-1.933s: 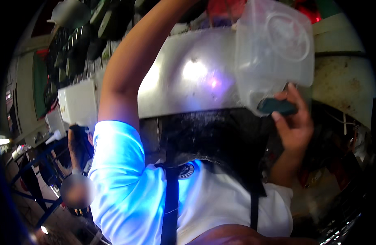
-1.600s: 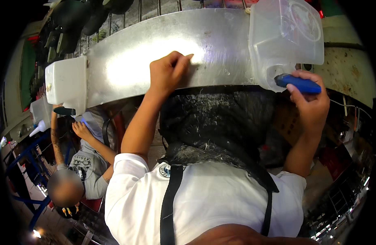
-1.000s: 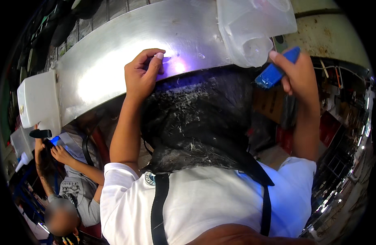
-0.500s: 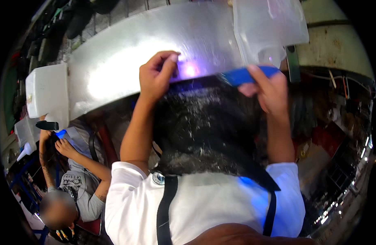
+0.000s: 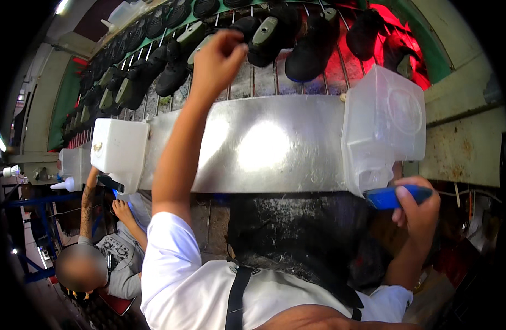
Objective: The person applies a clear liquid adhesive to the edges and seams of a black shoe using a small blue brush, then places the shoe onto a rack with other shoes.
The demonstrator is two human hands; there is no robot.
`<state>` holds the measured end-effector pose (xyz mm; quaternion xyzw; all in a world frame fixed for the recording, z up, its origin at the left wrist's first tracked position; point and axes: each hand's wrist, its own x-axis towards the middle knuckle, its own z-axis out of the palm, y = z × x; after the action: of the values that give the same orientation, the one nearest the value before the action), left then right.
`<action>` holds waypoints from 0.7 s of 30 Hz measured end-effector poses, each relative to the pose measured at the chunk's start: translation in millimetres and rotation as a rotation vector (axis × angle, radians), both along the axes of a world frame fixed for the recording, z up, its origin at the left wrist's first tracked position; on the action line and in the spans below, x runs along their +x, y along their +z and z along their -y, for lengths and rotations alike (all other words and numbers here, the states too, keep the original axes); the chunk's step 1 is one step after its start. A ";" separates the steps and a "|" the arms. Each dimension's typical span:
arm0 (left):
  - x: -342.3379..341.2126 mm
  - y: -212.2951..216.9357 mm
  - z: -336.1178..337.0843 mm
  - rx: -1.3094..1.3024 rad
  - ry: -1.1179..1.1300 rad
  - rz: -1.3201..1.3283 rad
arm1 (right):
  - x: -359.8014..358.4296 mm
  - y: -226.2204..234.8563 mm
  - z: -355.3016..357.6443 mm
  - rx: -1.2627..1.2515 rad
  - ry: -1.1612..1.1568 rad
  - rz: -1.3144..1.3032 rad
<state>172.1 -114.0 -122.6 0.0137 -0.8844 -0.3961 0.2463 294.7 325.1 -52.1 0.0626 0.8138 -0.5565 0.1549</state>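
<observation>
1. Blue-handled tool (image 5: 398,196), flat and short, sits clamped in the right hand (image 5: 418,212); fingers curled around it, thumb on top. Working end hidden against the container, kind of tool not clear.
2. Right hand is low at the right, just below the translucent plastic container (image 5: 382,129) that hangs on the right end of the metal panel (image 5: 264,146); tool tip touches or nearly touches the container's lower corner.
3. Left hand (image 5: 217,55) is raised high, arm stretched up across the panel. Fingers bunched in a loose fist at the wire rack (image 5: 253,80); whether it grips a wire or a shoe, cannot tell.
4. Just above and beside the left hand: row of dark shoes (image 5: 308,47) hung soles-out on the rack, running off to the upper left.
5. Panel is shiny sheet metal with a bright glare spot in the middle.
6. White plastic box (image 5: 120,151) on the panel's left end.
7. Below the panel: a black, dusty hanging sheet (image 5: 297,234).
8. Lower left: a second person, grey printed shirt (image 5: 118,258), one arm raised toward the white box.
</observation>
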 end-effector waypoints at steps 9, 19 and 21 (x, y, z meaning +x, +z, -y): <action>-222.0 -58.5 81.0 -1.162 0.095 1.053 | 11.7 -39.4 -27.1 -0.328 -0.089 -0.200; -110.2 20.6 69.0 -0.879 0.138 0.636 | 22.0 -42.0 -33.9 -0.246 -0.103 -0.225; -53.7 38.1 68.0 -0.682 0.243 0.376 | 14.6 -39.3 -27.1 -0.095 -0.042 -0.243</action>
<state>118.4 -182.0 -84.5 0.1080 -0.9866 -0.0389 0.1159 309.3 352.2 -91.4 0.0041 0.7980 -0.6009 0.0463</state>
